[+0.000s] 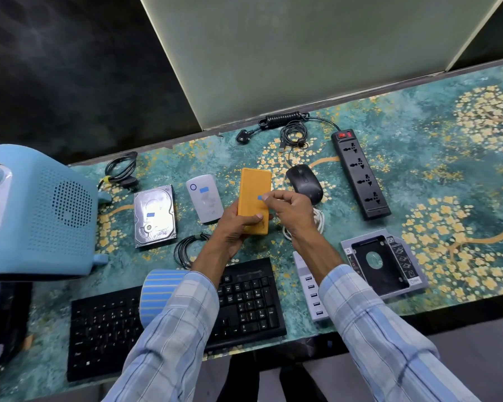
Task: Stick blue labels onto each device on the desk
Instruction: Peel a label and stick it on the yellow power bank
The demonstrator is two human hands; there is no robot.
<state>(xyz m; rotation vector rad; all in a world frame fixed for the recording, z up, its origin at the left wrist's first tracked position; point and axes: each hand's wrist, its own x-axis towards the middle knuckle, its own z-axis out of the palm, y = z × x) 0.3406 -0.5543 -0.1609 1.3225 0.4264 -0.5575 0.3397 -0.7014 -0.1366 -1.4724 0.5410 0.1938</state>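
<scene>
While my left hand (pixel 235 227) grips the lower end of the orange device (pixel 254 190), fingers curled beneath it and thumb laid across its face, I hold it raised over the bench (pixel 447 169) just beyond the far edge of the keyboard (pixel 244 300). My right hand (pixel 291 210) is closed to a pinch. Thumb and forefinger hold a small blue label (pixel 260 197) at the middle of the device's face, and the other fingers are curled. I cannot tell whether the label touches the surface.

Positions, referenced to the keyboard:

- Over its middle, against my left sleeve (pixel 180 314): the label roll (pixel 157 294), striped blue.
- Beyond its left half: the hard drive (pixel 154 216), lying flat, with one blue label on its cover.
- Beyond its middle: the white pocket unit (pixel 204 198), with one blue label near its upper end.
- Just beyond its far edge, between keyboard and hard drive: a coiled black cable (pixel 186 250).
- Beyond its right end: the black mouse (pixel 304 182), with a white cable (pixel 318 221) nearer, partly hidden by my right wrist.
- Farther beyond and to the right: the power strip (pixel 360 174), sockets up, its red switch at the far end.
- Just beside its right end: the white USB hub (pixel 311 288), ports facing up.
- Well to its right: the drive caddy (pixel 381 265), lying flat.
- Well to its left: a pale blue perforated housing (pixel 41 213), at the bench's left end.
</scene>
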